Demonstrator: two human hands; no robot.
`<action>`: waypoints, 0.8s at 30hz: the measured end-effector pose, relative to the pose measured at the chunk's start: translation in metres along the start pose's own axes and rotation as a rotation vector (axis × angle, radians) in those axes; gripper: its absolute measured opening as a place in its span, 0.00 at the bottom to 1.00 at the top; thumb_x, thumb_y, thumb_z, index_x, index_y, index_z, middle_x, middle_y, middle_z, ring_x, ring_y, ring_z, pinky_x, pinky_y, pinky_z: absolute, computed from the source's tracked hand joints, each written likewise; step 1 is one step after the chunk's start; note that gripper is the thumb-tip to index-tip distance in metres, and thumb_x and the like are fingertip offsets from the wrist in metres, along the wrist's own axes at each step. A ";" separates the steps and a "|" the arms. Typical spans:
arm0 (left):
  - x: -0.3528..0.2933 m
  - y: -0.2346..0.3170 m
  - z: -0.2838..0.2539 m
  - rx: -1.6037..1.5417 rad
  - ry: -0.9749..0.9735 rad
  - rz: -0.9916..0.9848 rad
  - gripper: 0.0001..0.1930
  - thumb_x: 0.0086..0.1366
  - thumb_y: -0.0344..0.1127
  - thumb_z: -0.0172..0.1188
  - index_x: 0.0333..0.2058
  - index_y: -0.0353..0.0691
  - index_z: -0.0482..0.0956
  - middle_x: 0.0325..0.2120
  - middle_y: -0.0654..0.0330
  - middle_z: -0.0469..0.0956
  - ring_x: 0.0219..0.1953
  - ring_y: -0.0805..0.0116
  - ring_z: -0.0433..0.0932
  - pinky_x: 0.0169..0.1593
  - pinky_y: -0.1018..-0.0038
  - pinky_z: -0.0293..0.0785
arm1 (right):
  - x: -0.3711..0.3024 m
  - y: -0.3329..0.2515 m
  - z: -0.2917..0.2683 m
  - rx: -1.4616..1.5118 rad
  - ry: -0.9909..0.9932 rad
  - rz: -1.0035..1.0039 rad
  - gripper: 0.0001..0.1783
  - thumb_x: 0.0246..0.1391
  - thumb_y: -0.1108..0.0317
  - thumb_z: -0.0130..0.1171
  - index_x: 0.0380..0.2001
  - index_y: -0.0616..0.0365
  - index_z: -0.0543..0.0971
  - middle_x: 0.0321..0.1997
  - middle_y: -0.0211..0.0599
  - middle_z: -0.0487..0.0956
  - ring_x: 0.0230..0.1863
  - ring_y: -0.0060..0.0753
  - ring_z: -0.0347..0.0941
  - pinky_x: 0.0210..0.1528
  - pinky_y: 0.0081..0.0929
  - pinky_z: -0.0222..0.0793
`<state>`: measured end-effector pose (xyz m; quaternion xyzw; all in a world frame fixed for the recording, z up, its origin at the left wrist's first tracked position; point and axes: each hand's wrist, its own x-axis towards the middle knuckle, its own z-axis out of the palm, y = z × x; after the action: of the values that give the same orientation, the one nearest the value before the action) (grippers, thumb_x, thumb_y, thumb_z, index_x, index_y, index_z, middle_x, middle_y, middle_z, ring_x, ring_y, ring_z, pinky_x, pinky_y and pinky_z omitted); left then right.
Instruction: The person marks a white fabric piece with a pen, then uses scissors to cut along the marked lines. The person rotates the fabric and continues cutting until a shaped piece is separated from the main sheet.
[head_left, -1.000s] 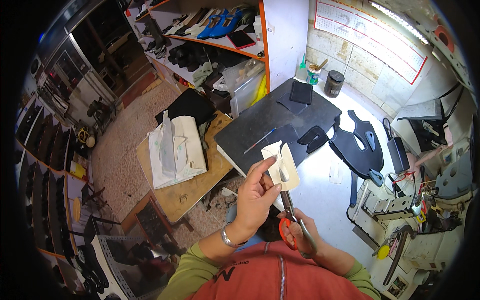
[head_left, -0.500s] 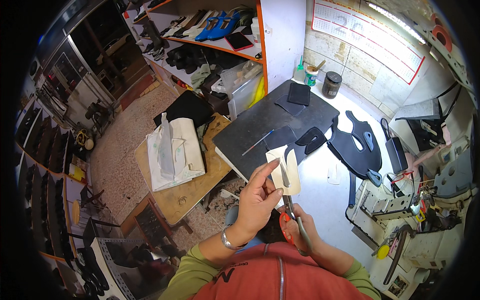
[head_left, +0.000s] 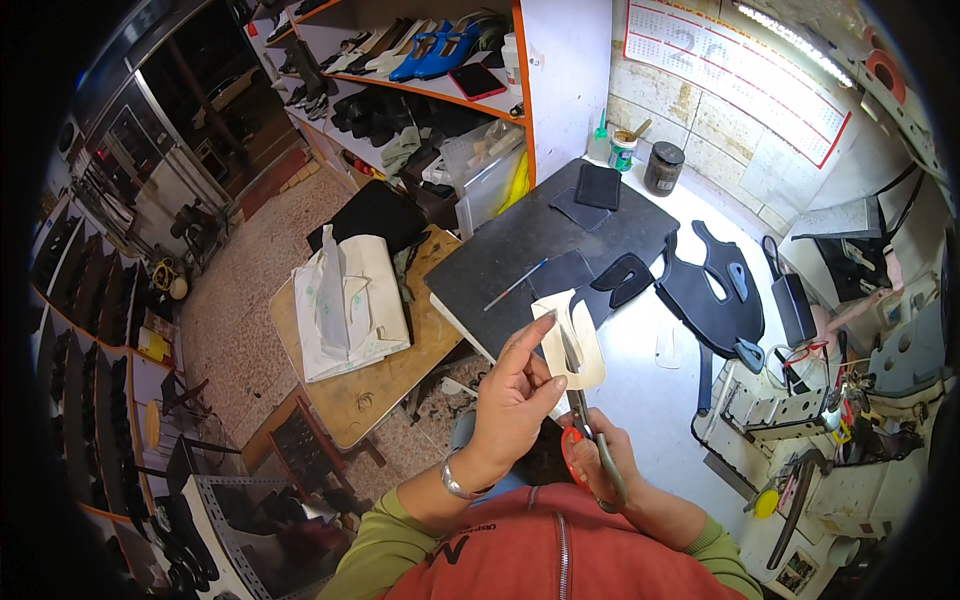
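Note:
My left hand (head_left: 505,408) pinches the left edge of a small cream sheet piece (head_left: 591,365) between thumb and fingers. The piece has a rounded lower end and a long opening down its middle. My right hand (head_left: 618,455) grips scissors (head_left: 579,404) with one red handle and one grey-green handle. Their blades point away from me and reach into the opening of the piece. Just beyond it, a black looped piece (head_left: 622,281) and other dark flat pieces lie on the black work mat (head_left: 480,255). A thin pen-like stick (head_left: 515,284) rests there too.
Black cut pieces (head_left: 715,300) lie on the white table (head_left: 650,400) at right, beside machine parts (head_left: 780,410). A dark jar (head_left: 664,168) and a green-white pot (head_left: 622,152) stand at the back. Left, a wooden table (head_left: 345,425) bears a folded white bundle (head_left: 375,325).
The cream piece has shifted very slightly to the right at its lower end, and its opening shows a little wider. Both hands keep their hold nearly in place.

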<state>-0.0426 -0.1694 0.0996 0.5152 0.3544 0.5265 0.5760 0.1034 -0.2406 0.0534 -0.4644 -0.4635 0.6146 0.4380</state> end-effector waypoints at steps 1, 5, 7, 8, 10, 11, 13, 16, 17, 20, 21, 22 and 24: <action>0.000 0.000 0.000 -0.001 0.000 0.000 0.33 0.55 0.17 0.57 0.61 0.35 0.60 0.30 0.69 0.66 0.30 0.83 0.63 0.38 0.86 0.62 | 0.000 0.000 0.000 -0.001 -0.002 -0.004 0.30 0.55 0.45 0.57 0.45 0.63 0.72 0.20 0.23 0.67 0.22 0.14 0.61 0.24 0.17 0.58; 0.001 0.000 -0.001 0.002 -0.001 0.006 0.33 0.56 0.17 0.57 0.61 0.35 0.60 0.30 0.69 0.67 0.30 0.83 0.64 0.38 0.86 0.62 | 0.000 0.000 -0.001 0.001 -0.008 0.010 0.28 0.55 0.48 0.58 0.45 0.63 0.72 0.20 0.24 0.67 0.21 0.14 0.61 0.23 0.18 0.58; 0.001 0.000 -0.002 -0.022 -0.007 0.015 0.31 0.56 0.18 0.57 0.60 0.35 0.61 0.30 0.69 0.67 0.30 0.83 0.64 0.38 0.86 0.63 | 0.002 0.003 -0.002 -0.026 0.009 -0.031 0.26 0.54 0.51 0.59 0.44 0.63 0.72 0.19 0.25 0.68 0.20 0.15 0.61 0.23 0.18 0.59; 0.001 0.001 -0.002 -0.047 -0.011 0.020 0.30 0.56 0.18 0.57 0.59 0.35 0.62 0.30 0.69 0.67 0.30 0.83 0.64 0.38 0.85 0.63 | 0.004 0.008 -0.002 -0.054 0.028 -0.083 0.24 0.54 0.53 0.60 0.44 0.63 0.72 0.19 0.25 0.68 0.20 0.15 0.61 0.23 0.18 0.60; 0.002 0.002 0.001 -0.131 0.005 0.054 0.26 0.57 0.20 0.58 0.56 0.35 0.65 0.30 0.68 0.67 0.31 0.82 0.65 0.39 0.85 0.63 | 0.005 0.009 -0.003 -0.128 0.046 -0.163 0.22 0.53 0.57 0.61 0.43 0.62 0.73 0.19 0.26 0.68 0.20 0.16 0.62 0.24 0.18 0.61; 0.005 0.001 0.005 -0.189 0.027 0.083 0.23 0.58 0.20 0.58 0.53 0.35 0.67 0.30 0.68 0.68 0.31 0.82 0.65 0.39 0.85 0.64 | 0.006 0.005 -0.004 -0.173 0.045 -0.190 0.21 0.52 0.59 0.62 0.43 0.62 0.73 0.19 0.26 0.68 0.20 0.16 0.62 0.24 0.18 0.61; 0.008 -0.002 0.005 -0.167 0.076 0.160 0.17 0.59 0.22 0.58 0.48 0.36 0.69 0.31 0.68 0.68 0.31 0.81 0.66 0.39 0.85 0.64 | 0.007 0.003 -0.003 -0.240 0.053 -0.246 0.19 0.51 0.62 0.63 0.42 0.62 0.73 0.19 0.27 0.68 0.20 0.17 0.62 0.24 0.18 0.62; 0.011 -0.007 0.000 0.001 0.124 0.247 0.09 0.60 0.23 0.58 0.39 0.36 0.71 0.32 0.68 0.68 0.32 0.81 0.66 0.39 0.84 0.64 | 0.007 0.001 -0.002 -0.301 0.072 -0.303 0.17 0.50 0.65 0.63 0.41 0.62 0.73 0.19 0.28 0.68 0.20 0.18 0.63 0.24 0.19 0.63; 0.011 -0.007 0.000 0.010 0.118 0.238 0.08 0.60 0.23 0.58 0.38 0.37 0.71 0.32 0.68 0.68 0.32 0.81 0.66 0.39 0.84 0.64 | 0.006 0.000 -0.002 -0.317 0.072 -0.301 0.17 0.50 0.65 0.63 0.41 0.62 0.73 0.19 0.28 0.69 0.20 0.18 0.63 0.24 0.19 0.63; 0.011 -0.004 -0.004 0.078 0.089 0.197 0.07 0.60 0.22 0.58 0.35 0.37 0.71 0.34 0.67 0.67 0.32 0.82 0.66 0.38 0.84 0.64 | 0.007 -0.010 -0.001 -0.347 0.072 -0.315 0.17 0.50 0.66 0.63 0.41 0.62 0.72 0.20 0.29 0.69 0.20 0.19 0.63 0.25 0.20 0.64; 0.011 -0.004 -0.005 0.107 0.078 0.181 0.07 0.60 0.22 0.58 0.35 0.37 0.71 0.34 0.67 0.67 0.33 0.82 0.65 0.38 0.85 0.64 | 0.009 -0.013 -0.001 -0.353 0.072 -0.322 0.17 0.50 0.67 0.63 0.41 0.63 0.72 0.20 0.29 0.69 0.20 0.20 0.63 0.25 0.21 0.64; 0.010 -0.003 -0.005 0.120 0.061 0.185 0.07 0.59 0.21 0.58 0.35 0.37 0.71 0.33 0.67 0.67 0.31 0.82 0.64 0.36 0.85 0.63 | 0.011 -0.013 -0.003 -0.354 0.071 -0.297 0.17 0.50 0.67 0.62 0.41 0.63 0.72 0.20 0.29 0.69 0.21 0.20 0.63 0.25 0.21 0.64; 0.009 -0.002 -0.003 0.147 0.028 0.191 0.06 0.59 0.21 0.58 0.35 0.36 0.72 0.32 0.67 0.66 0.28 0.82 0.62 0.33 0.85 0.62 | 0.014 -0.010 -0.007 -0.355 0.068 -0.248 0.16 0.50 0.68 0.62 0.40 0.63 0.71 0.20 0.30 0.69 0.21 0.20 0.64 0.26 0.21 0.64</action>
<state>-0.0430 -0.1595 0.0978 0.5799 0.3493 0.5590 0.4787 0.1086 -0.2235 0.0601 -0.4944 -0.6029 0.4487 0.4368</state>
